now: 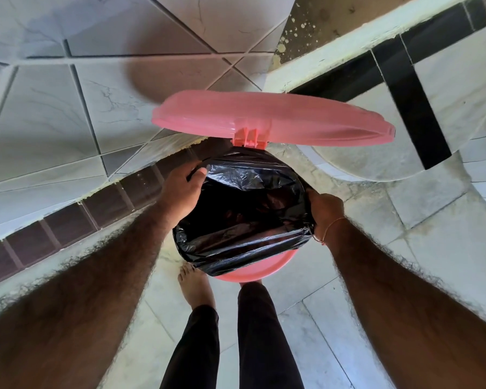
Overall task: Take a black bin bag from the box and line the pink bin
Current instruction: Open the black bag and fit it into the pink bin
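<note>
Two hands at pink bin (pixel 260 272), lid (pixel 272 117) up: left hand (pixel 180 189) and right hand (pixel 326 210) each grip black bag (pixel 247 211) edge over rim.

Both forearms are seen bare and hairy, with no sleeves reaching them. A thin thread bracelet (pixel 329 227), reddish-orange, is worn round the right wrist, just behind the right hand (pixel 325 209). No ring or band is carried on the left hand (pixel 180 189). The legs are covered by dark, close-fitting trousers (pixel 258 338). One bare foot (pixel 194 284) is shown, unshod.
</note>
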`<state>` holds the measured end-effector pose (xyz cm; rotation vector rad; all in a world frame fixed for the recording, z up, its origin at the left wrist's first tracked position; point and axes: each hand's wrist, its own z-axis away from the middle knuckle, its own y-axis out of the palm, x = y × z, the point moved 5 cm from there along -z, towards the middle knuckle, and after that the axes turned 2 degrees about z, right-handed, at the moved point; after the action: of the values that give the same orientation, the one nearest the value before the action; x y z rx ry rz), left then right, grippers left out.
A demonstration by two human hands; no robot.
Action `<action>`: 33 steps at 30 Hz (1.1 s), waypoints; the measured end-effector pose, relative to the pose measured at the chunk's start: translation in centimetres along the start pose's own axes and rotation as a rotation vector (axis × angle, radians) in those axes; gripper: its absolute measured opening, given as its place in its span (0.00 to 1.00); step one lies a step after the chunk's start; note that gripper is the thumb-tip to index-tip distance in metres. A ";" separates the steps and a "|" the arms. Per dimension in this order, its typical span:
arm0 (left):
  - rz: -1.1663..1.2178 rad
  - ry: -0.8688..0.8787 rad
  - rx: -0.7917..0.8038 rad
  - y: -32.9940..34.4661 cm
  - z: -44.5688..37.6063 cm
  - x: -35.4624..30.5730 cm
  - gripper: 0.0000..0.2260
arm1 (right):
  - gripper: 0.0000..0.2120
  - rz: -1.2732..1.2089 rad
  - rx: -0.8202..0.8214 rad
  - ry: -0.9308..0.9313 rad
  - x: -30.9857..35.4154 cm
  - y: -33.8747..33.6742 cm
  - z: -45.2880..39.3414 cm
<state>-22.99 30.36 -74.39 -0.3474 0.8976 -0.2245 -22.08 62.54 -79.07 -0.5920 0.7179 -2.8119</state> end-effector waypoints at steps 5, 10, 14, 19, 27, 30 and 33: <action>-0.088 -0.006 -0.139 -0.9 1.2 1.9 0.15 | 0.15 -0.358 -0.098 -0.032 -0.4 -0.1 1.2; -0.038 -0.180 -0.306 -1.7 4.4 4.2 0.19 | 0.11 -0.452 -0.140 -0.020 -1.6 -0.6 2.3; -0.050 -0.226 -0.314 -0.9 6.5 5.6 0.08 | 0.04 -0.103 -0.353 -0.152 -2.2 -1.1 5.3; 0.034 -0.233 -0.312 0.5 8.9 6.6 0.29 | 0.12 0.033 -0.385 -0.246 -3.7 0.2 8.5; 0.207 -0.430 -0.371 0.8 11.0 8.7 0.30 | 0.17 0.048 -0.282 -0.086 -7.1 1.2 10.5; 0.249 -0.474 -0.340 2.0 12.6 8.4 0.31 | 0.14 0.117 -0.223 -0.095 -8.3 1.9 11.4; 0.256 -0.475 -0.308 3.5 14.3 8.3 0.27 | 0.11 0.239 -0.187 -0.179 -9.8 3.2 12.0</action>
<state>-6.47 33.72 -73.52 -0.5390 0.4953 0.2303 -7.97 57.31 -74.22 -0.7244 0.9527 -2.4552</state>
